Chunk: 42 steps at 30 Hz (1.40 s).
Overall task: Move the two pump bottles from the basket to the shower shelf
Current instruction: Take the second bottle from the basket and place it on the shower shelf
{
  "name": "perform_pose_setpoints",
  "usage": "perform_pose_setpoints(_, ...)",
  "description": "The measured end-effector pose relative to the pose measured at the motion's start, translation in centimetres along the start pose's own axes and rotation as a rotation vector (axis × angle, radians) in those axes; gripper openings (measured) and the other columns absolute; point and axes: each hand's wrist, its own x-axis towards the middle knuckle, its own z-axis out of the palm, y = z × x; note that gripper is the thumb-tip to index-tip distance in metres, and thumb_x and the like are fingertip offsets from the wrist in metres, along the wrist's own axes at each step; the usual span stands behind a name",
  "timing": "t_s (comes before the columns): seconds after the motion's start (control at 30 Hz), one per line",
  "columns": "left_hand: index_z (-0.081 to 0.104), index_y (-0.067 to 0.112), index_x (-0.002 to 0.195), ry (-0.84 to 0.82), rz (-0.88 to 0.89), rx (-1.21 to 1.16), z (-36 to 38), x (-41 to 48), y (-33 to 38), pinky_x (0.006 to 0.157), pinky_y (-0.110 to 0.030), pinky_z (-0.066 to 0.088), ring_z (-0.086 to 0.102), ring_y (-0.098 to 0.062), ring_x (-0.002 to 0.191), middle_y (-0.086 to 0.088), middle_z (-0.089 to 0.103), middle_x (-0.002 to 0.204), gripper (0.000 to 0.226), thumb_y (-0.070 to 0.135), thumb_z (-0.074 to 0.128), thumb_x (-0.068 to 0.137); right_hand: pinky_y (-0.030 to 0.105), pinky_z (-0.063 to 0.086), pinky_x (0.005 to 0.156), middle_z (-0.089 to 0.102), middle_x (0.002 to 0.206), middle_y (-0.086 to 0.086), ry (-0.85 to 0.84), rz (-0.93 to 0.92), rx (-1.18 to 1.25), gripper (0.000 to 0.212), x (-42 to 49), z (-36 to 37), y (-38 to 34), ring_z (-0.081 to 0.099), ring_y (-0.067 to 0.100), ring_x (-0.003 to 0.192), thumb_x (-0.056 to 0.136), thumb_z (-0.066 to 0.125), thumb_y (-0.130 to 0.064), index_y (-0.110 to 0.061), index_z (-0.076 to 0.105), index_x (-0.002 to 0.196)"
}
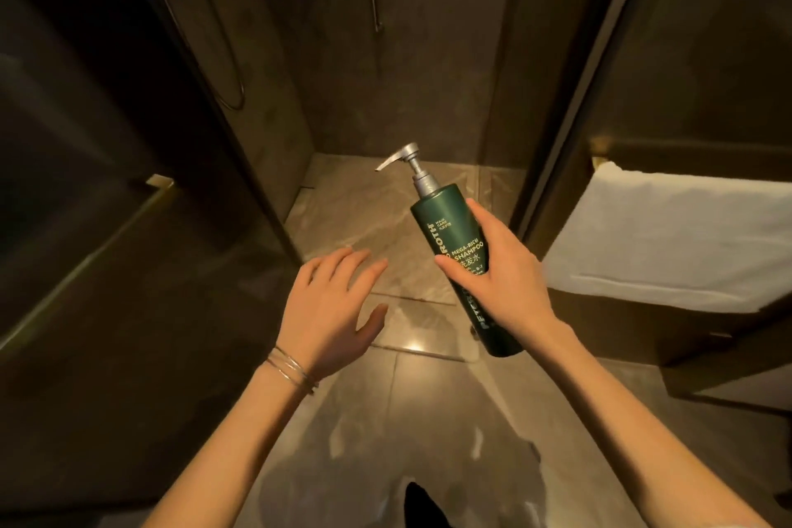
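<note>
My right hand (pixel 505 270) grips a dark green shampoo pump bottle (pixel 445 223) around its middle. The bottle has a silver pump head and tilts slightly left, held over the shower threshold. My left hand (pixel 330 309) hovers beside it to the left, palm down, fingers spread, holding nothing; thin bracelets circle that wrist. No basket, shelf or second pump bottle shows in this view.
I face an open shower stall with a marble floor (pixel 364 219). A dark glass door with a brass handle (pixel 85 261) stands at the left. A white towel (pixel 673 240) hangs on a rail at the right. A shower hose (pixel 231 69) hangs on the stall's left wall.
</note>
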Motion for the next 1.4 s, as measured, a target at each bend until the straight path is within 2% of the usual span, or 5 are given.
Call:
perform_pose_setpoints(0.37,0.053,0.022,0.129,0.135,-0.102,0.012,-0.2,10.6,-9.5,0.098,-0.041,0.035,0.048,-0.025,0.122,-0.005,0.057,0.127,0.053,0.048,0.045,0.083,0.032,0.043,0.075,0.053,0.127,-0.002,0.058,-0.194,-0.191,0.079,17.3,3.8,-3.5,0.057,0.019,0.106,0.079,0.058,-0.057,-0.029,0.023,0.144)
perform_pose_setpoints(0.7,0.051,0.023,0.13,0.15,-0.288,0.09,-1.8,24.5,-16.0,0.098,-0.042,0.037,0.048,-0.025,0.122,-0.005,0.057,0.128,0.053,0.051,0.039,0.086,0.038,0.044,0.091,0.049,0.136,-0.007,0.072,-0.253,-0.043,0.078,35.3,4.7,-4.0,0.05,0.013,0.119,0.076,0.062,-0.059,-0.031,0.028,0.14)
perform_pose_setpoints(1.0,0.054,0.021,0.126,0.242,-0.347,0.142,-4.1,34.2,-22.8,0.095,-0.043,0.04,0.051,-0.027,0.12,-0.006,0.059,0.124,0.053,0.05,0.038,0.085,0.043,0.05,0.087,0.052,0.133,-0.006,0.114,-0.394,0.023,0.077,48.6,6.5,-8.3,0.054,0.017,0.115,0.075,0.061,-0.06,-0.03,0.031,0.139)
perform_pose_setpoints(1.27,0.065,0.02,0.102,0.15,-0.339,0.223,-3.9,40.1,-29.4,0.068,-0.038,0.05,0.064,-0.024,0.085,-0.004,0.067,0.096,0.048,0.053,0.038,0.079,0.04,0.049,0.085,0.054,0.131,-0.004,0.183,-0.464,0.044,0.076,57.3,8.4,-12.1,0.056,0.017,0.112,0.075,0.063,-0.058,-0.029,0.032,0.139)
perform_pose_setpoints(1.4,0.065,0.023,0.101,0.17,-0.376,0.231,-4.9,42.1,-32.1,0.07,-0.038,0.047,0.063,-0.022,0.086,0.0,0.066,0.093,0.049,0.054,0.033,0.081,0.037,0.049,0.086,0.055,0.131,-0.004,0.176,-0.479,0.109,0.075,60.7,9.5,-13.8,0.056,0.015,0.111,0.076,0.064,-0.055,-0.027,0.034,0.138)
